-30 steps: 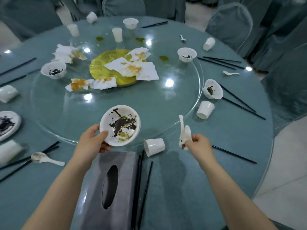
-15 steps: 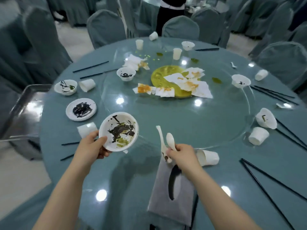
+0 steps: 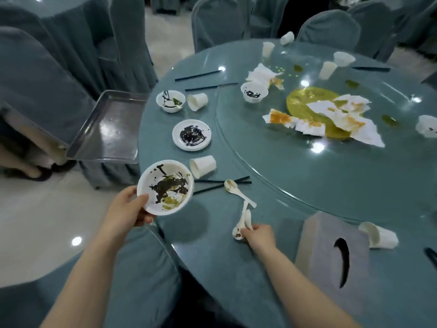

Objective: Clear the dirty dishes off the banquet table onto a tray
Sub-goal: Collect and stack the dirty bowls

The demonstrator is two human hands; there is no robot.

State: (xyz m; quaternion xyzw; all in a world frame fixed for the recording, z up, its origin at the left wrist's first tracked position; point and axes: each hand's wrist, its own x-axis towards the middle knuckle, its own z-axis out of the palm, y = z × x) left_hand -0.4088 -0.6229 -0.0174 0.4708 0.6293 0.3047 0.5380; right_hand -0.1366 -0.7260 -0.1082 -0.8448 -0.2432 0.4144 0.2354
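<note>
My left hand (image 3: pixel 126 208) grips a white bowl (image 3: pixel 166 187) smeared with dark sauce, held over the table's near left edge. My right hand (image 3: pixel 260 235) holds two white spoons (image 3: pixel 244 217) low over the tablecloth, their handles pointing up. A third white spoon (image 3: pixel 233 188) lies on the table just beyond them, beside black chopsticks (image 3: pixel 220 184). A metal tray (image 3: pixel 106 131) sits off the table's left side. A dirty plate (image 3: pixel 191 134), a dirty bowl (image 3: pixel 170 101) and tipped paper cups (image 3: pixel 203 165) lie between.
The round banquet table (image 3: pixel 260 268) carries a glass turntable (image 3: pixel 331 162) with stained napkins, a yellow dish (image 3: pixel 305 105), more bowls and cups. A grey tissue box (image 3: pixel 332 261) stands near my right arm. Covered chairs (image 3: pixel 47 74) ring the table; one sits under my arms.
The view has swung left, bringing the tray closer. My left hand carried the bowl leftward to the table edge. My right hand lowered the spoons near the lying spoon.
</note>
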